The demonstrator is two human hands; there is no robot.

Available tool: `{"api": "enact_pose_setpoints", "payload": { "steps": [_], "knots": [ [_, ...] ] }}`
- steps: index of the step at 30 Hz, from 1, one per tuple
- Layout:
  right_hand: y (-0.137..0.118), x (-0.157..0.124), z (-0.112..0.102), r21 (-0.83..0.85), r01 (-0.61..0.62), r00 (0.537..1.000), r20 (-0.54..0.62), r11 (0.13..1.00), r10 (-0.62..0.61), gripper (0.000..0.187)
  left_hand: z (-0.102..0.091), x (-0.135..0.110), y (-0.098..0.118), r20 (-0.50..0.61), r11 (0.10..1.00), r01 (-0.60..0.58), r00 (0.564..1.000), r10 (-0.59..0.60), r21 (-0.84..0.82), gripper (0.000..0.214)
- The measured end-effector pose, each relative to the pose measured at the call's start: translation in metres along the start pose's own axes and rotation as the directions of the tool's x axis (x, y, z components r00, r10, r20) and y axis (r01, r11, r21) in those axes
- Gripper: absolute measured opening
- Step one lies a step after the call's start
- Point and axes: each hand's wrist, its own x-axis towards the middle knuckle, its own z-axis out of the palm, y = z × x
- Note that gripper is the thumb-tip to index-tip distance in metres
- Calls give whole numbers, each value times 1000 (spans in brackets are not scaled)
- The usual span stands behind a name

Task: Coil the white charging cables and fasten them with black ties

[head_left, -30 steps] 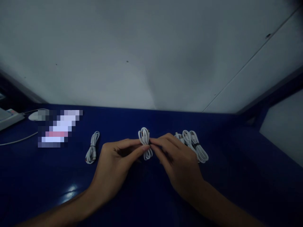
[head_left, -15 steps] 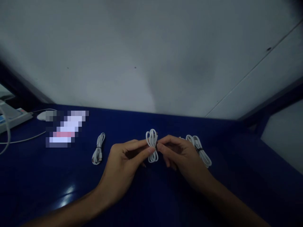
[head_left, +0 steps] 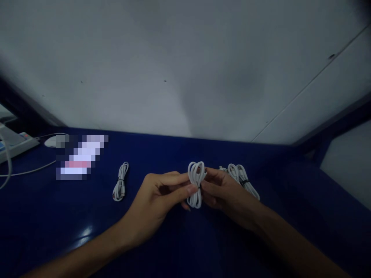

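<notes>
A white charging cable (head_left: 195,173), coiled into loops and bound round its middle with a black tie, is held up above the blue table. My left hand (head_left: 162,195) pinches it at the waist from the left, thumb in front. On the other side my right hand (head_left: 226,189) has its fingers closed at the tie and the right edge of the loops; its fingertips are partly hidden behind the coil. Another bundled white cable (head_left: 121,181) lies on the table to the left. Behind my right hand lie more white cable bundles (head_left: 245,179), partly covered.
The blue table (head_left: 72,208) meets a grey-white panel (head_left: 130,77) at the back. At the left are a blurred-out bright device (head_left: 84,156), a white rounded object (head_left: 50,141) and a white power strip (head_left: 26,144) with cords.
Both hands and the held cable have shifted slightly right and nearer to me. The coil has turned a little, and its loops look wider. My right fingers have come closer against it.
</notes>
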Motion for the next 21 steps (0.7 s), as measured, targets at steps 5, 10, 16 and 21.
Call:
{"api": "enact_pose_setpoints", "payload": {
  "steps": [5,10,16,21],
  "knots": [
    [-2,1,0,-54,-9,1000,28,999,11,24,0,4,-1,72,994,71,995,-65,-78,25],
    [-4,0,0,-92,47,994,100,995,-38,30,0,6,-4,188,953,179,973,-134,-246,36],
    [-8,-4,6,-134,63,996,65,989,-54,27,-1,8,-5,268,907,229,954,-136,-353,36],
    [-5,-3,14,-138,103,994,-16,985,-107,28,1,10,-8,206,910,212,968,-145,-357,35]
  ]
}}
